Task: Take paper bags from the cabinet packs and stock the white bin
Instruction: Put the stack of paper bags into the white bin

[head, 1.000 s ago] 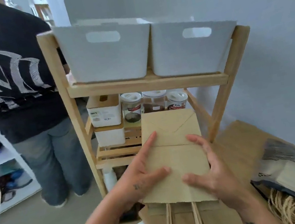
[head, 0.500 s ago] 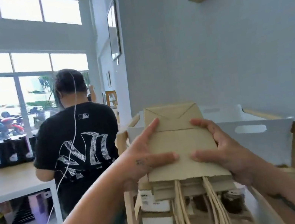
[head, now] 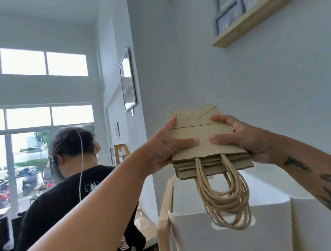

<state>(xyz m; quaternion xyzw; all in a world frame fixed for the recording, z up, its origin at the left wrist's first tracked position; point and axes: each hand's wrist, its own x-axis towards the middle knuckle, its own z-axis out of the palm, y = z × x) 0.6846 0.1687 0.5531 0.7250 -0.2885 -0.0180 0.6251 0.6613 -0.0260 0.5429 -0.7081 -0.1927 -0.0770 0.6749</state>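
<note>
I hold a flat stack of brown paper bags (head: 203, 138) level, above a white bin (head: 234, 243) that stands on top of a wooden rack. My left hand (head: 165, 147) grips the stack's left edge, thumb on top. My right hand (head: 238, 137) grips its right edge the same way. The bags' twisted paper handles (head: 225, 198) hang down in loops in front of the bin's near wall and cover its handle slot. The inside of the bin is hidden from this low angle.
A person in a black T-shirt (head: 75, 206) stands close on the left, back turned. The rack's wooden post (head: 162, 224) runs down beside the bin. A second white bin (head: 314, 221) is at the right. The grey wall is behind, with a picture shelf (head: 271, 2) overhead.
Both hands have lifted the bag stack from in front of the lower shelves up to above the white bin. The view has tilted upward with it.
</note>
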